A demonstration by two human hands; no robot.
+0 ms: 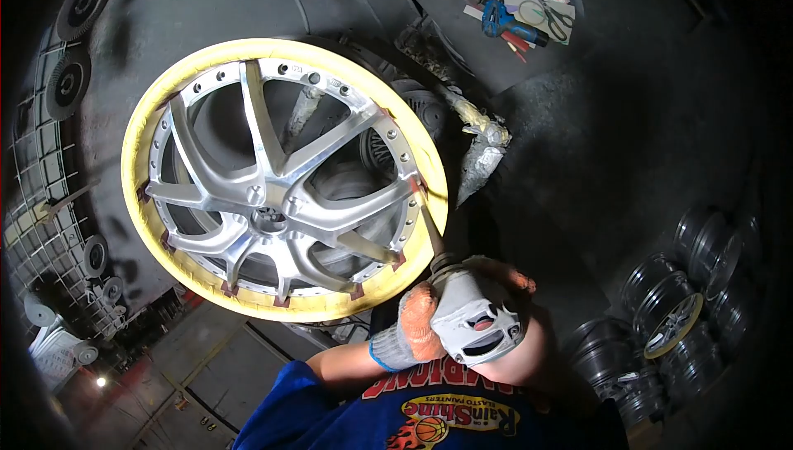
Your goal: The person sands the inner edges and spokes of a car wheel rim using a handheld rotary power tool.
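Observation:
A silver multi-spoke alloy wheel sits on a stand in front of me, its outer lip wrapped in yellow masking tape. A grey-white hand-held power tool is gripped by both hands. Its thin shaft reaches up and left to the wheel's right edge, where the tip meets the rim beside the tape. My left hand, in an orange and grey glove, clasps the tool's left side. My right hand wraps the tool from the right and is mostly hidden behind it.
Several bare rims are stacked at the lower right. A blue power tool and clutter lie on a bench at the top. Abrasive discs hang on a rack at the left. A tape-wrapped pipe stands right of the wheel.

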